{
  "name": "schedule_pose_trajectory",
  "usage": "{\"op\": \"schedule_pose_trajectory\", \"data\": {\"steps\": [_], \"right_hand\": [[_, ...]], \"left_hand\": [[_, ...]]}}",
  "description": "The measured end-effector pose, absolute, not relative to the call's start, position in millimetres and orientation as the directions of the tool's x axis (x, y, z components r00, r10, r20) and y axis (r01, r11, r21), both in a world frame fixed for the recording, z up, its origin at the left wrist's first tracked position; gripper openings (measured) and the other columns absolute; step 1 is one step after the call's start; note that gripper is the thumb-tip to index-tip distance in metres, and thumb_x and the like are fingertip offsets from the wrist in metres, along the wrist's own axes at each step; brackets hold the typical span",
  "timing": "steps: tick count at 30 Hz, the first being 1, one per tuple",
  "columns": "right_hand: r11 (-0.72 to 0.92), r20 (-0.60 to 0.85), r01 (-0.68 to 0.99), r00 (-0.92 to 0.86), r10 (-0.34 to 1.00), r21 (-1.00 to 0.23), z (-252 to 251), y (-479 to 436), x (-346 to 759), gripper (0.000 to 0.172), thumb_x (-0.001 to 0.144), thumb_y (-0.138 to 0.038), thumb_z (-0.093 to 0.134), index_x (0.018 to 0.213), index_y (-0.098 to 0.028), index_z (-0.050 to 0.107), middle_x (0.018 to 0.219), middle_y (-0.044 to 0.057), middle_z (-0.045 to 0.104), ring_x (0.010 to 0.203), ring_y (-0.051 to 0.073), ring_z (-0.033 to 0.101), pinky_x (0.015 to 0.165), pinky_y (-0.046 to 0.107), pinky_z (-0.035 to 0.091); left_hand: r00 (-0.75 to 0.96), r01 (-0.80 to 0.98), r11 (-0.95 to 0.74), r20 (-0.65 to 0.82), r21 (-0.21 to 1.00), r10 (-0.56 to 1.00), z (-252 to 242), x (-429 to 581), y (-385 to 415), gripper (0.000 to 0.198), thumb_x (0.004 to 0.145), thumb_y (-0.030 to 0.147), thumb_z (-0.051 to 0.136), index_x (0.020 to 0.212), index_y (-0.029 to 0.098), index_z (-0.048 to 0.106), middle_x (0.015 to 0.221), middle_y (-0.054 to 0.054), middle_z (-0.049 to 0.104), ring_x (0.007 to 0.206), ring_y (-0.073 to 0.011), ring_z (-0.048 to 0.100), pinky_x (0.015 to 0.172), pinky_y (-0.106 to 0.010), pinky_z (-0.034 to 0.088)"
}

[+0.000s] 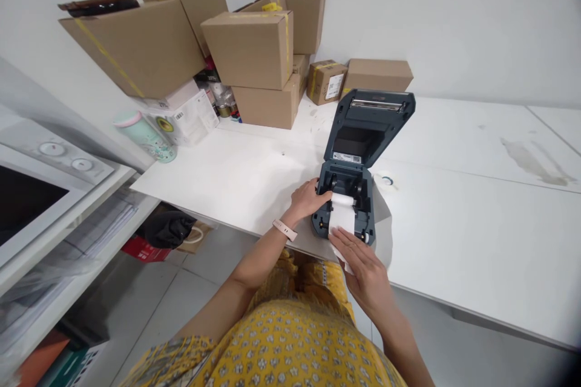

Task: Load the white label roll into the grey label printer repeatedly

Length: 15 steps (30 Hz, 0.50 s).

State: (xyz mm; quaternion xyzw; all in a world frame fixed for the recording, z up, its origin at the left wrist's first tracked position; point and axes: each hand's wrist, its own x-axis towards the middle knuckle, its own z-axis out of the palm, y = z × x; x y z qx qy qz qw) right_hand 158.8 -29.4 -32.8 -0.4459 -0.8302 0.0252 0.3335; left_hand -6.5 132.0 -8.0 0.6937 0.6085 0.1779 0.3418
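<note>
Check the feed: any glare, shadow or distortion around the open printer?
Head view: bright reflection along the metal bar of the printer; head view: soft shadow on the white table beside the left hand; head view: wide-angle stretch leaning the cardboard boxes, right corners darkened.

The dark blue-grey printer (347,170) sits flat at the worktop (454,224)'s front edge, its lid (358,121) raised and tilted back, showing a dark window (357,142) and a shiny bar (378,106). Inside lies a slim white paper roll (342,199); its strip (341,217) runs forward over the printer's front, the end partly covered, seemingly creased.
</note>
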Motion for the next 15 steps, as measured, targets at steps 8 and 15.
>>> {"op": "schedule_pose_trajectory", "data": {"steps": [8,15], "right_hand": [[0.604,0.480,0.688,-0.403,0.779,-0.403,-24.2,-35.4,157.5,0.054,0.092,-0.038,0.068,0.144,-0.027,0.057,0.145,0.009,0.061,0.138,0.032,0.056,0.108,0.056,0.055],[0.531,0.561,0.578,-0.146,0.815,-0.620,37.5,6.7,200.6,0.038,0.099,-0.033,0.059,0.137,-0.033,0.063,0.139,0.004,0.067,0.126,0.023,0.066,0.105,0.046,0.058]], "left_hand": [[0.251,0.348,0.019,-0.113,0.937,0.961,-18.3,-14.0,79.9,0.100,0.076,0.055,0.076,0.158,0.024,0.029,0.162,-0.013,0.042,0.147,-0.0369,0.041,0.121,-0.050,0.034],[0.262,0.198,0.090,-0.141,0.976,0.955,-22.8,-21.5,46.5,0.106,0.073,0.054,0.081,0.159,0.025,0.027,0.159,-0.015,0.045,0.148,-0.0386,0.040,0.122,-0.053,0.033]]}}
